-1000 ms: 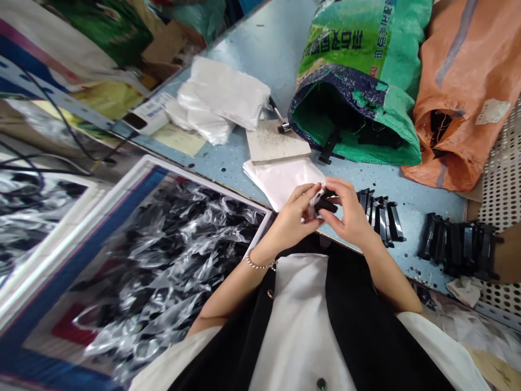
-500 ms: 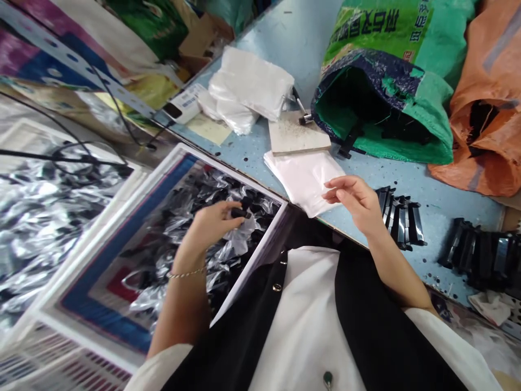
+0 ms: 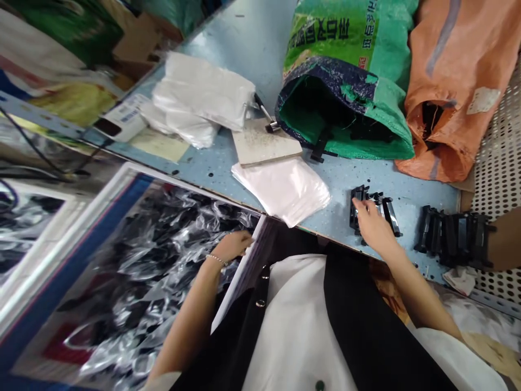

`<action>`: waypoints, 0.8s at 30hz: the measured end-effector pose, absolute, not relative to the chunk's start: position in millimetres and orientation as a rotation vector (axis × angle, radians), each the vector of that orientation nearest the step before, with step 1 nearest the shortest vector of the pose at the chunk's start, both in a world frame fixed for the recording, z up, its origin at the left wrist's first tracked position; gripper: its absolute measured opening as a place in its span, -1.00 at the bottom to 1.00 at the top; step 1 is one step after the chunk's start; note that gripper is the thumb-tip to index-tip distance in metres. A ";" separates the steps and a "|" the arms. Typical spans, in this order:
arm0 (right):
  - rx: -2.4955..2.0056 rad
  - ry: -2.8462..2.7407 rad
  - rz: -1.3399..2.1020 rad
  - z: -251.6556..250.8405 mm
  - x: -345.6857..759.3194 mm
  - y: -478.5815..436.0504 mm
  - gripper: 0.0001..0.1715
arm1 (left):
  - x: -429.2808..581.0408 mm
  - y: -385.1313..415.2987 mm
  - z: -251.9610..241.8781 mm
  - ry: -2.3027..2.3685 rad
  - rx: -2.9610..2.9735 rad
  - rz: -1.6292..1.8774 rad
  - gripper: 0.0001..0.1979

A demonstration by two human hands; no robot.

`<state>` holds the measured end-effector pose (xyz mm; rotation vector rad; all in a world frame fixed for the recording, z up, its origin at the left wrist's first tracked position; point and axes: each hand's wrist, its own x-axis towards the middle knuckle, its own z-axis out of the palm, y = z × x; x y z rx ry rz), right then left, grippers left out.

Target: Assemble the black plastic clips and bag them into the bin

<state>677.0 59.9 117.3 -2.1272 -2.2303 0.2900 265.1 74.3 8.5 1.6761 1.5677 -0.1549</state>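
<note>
My right hand [image 3: 373,224] is over a small row of black plastic parts [image 3: 392,217] on the blue table, its thumb and fingers closed around the leftmost part. My left hand [image 3: 233,246], wearing a bracelet, hovers by the near rim of a bin [image 3: 254,231]. Its fingers are loosely bent and nothing shows in them. Below that hand, the bin holds many black parts in clear plastic bags [image 3: 163,255]. Between my hands, a stack of clear flat bags [image 3: 285,190] lies at the table edge, partly under a beige block [image 3: 264,144].
A green woven sack [image 3: 345,108] gapes open at the back, beside an orange sack [image 3: 448,108]. More black parts [image 3: 453,236] stand in a row at right, next to a blurred brown shape [image 3: 507,239]. White bag bundles [image 3: 203,92] lie at the back left.
My left hand has let go of a bagged black part over the bin and moved toward the table. My right hand has left the bag stack and reached right onto the black parts.
</note>
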 end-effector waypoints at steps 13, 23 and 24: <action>-1.571 -2.971 0.230 103.7 704.1 163.8 -0.16 | 384.7 166.1 44.3 1.485 1.851 0.684 -0.87; -1.740 -2.163 1.047 130.9 695.9 145.4 -0.45 | 369.3 178.9 40.6 1.377 1.240 0.858 -0.76; -1.662 -1.926 1.306 130.0 686.3 136.2 -0.43 | 370.2 178.7 39.2 1.374 1.223 0.856 -0.75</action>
